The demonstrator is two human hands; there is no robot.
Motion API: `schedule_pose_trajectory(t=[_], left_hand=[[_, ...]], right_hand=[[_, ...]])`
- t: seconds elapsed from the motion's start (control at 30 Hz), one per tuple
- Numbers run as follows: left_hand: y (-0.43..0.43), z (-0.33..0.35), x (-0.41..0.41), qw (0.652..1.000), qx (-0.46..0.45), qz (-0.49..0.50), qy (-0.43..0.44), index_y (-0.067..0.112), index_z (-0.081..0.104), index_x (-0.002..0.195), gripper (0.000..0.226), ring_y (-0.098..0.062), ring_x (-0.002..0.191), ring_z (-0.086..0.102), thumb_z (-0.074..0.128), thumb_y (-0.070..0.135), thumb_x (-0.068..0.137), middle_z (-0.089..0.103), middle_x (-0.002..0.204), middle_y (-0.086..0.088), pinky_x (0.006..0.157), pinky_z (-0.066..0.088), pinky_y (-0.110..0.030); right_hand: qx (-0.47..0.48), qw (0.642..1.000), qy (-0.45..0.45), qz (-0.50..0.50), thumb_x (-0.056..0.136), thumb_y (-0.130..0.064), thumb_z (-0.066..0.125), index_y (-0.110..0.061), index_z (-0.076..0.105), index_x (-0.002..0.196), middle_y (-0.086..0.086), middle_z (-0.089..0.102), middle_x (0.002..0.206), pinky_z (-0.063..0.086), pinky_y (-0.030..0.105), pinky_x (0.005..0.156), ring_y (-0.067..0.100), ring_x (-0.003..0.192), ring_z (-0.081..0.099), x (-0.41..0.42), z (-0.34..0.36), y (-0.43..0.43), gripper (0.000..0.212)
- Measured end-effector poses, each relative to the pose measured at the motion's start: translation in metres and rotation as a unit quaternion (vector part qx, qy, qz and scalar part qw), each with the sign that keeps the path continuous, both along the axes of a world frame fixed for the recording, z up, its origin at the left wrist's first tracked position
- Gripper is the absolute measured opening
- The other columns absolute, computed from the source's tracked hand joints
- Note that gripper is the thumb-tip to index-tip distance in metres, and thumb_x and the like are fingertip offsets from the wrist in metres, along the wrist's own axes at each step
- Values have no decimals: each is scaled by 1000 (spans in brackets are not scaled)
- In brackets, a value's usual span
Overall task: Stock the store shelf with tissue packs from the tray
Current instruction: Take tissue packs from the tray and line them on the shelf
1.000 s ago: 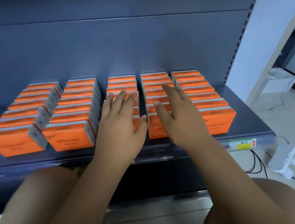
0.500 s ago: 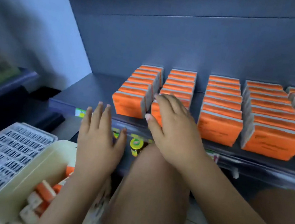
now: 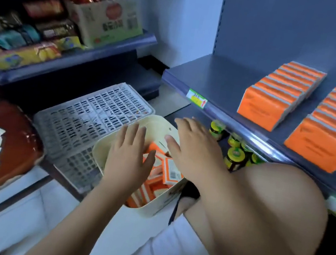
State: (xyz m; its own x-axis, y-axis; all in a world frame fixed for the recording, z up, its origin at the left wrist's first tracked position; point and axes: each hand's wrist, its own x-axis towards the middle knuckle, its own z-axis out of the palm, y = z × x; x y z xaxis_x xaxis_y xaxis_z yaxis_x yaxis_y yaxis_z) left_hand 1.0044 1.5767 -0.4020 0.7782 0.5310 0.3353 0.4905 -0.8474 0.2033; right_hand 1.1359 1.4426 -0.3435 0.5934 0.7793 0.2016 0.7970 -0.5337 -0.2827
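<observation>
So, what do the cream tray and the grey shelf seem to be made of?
Cream tray: probably plastic, smooth and matte, with thin rounded moulded walls. Grey shelf: likely painted metal, flat, with a dull sheen and a clear strip along its front edge.

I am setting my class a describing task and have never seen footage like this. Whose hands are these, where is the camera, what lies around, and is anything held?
The picture comes from a camera worn on a person's head, looking down at their own bare hands; there is no machine. The left hand and right hand both reach over a cream tray that holds loose orange tissue packs. The fingers are spread and straight, so nothing is held yet. To the right, a grey shelf carries neat rows of the same packs. A white slatted basket lies beside the tray, and small jars stand on the shelf below.
</observation>
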Motion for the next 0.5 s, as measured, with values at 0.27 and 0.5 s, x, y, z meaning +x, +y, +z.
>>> schedule_pose_trajectory(t=[0.27, 0.5], left_hand=[[12, -35, 1, 990, -120, 50, 50, 9, 40, 154, 65, -37, 153, 22, 52, 45, 102, 36, 164, -12, 126, 18, -47], [31, -73, 22, 957, -251, 133, 53, 14, 46, 148, 57, -29, 147, 33, 52, 43, 99, 47, 155, -6, 118, 31, -49]], right_hand=[[-125, 975, 175, -51, 99, -54, 49, -17, 50, 132, 7, 54, 135, 41, 41, 82, 31, 123, 52, 8, -43, 44, 49], [-244, 929, 257, -103, 97, -42, 59, -14, 46, 142, 8, 56, 132, 49, 41, 89, 30, 120, 57, 4, -92, 74, 55]])
